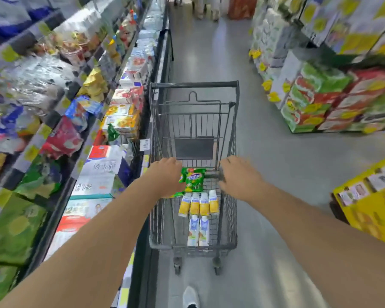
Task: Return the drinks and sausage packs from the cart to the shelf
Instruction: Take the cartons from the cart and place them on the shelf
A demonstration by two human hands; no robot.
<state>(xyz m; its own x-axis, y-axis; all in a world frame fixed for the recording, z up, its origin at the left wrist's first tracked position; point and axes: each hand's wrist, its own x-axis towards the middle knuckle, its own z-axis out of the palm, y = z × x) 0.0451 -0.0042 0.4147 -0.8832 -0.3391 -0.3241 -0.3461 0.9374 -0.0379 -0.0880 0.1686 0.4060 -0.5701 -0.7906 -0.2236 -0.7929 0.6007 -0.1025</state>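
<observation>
Hands grip cart (193, 84) handle at centre frame: left hand (166, 174), right hand (238, 174); green sausage packs (195, 180) look soft, light, best pinched by an edge.

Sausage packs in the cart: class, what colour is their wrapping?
Green, seen in the head view: the sausage packs lie beside the left hand.

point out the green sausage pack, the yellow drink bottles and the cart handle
green sausage pack (195, 180), head view, front of the pack
yellow drink bottles (198, 205), head view, a middle bottle's body
cart handle (211, 175), head view, bare bar between the hands

Grey metal-wire cart (193, 121), glossy green plastic sausage packs (195, 180), smooth plastic drink bottles (198, 204), matt grey floor (276, 152)
</observation>
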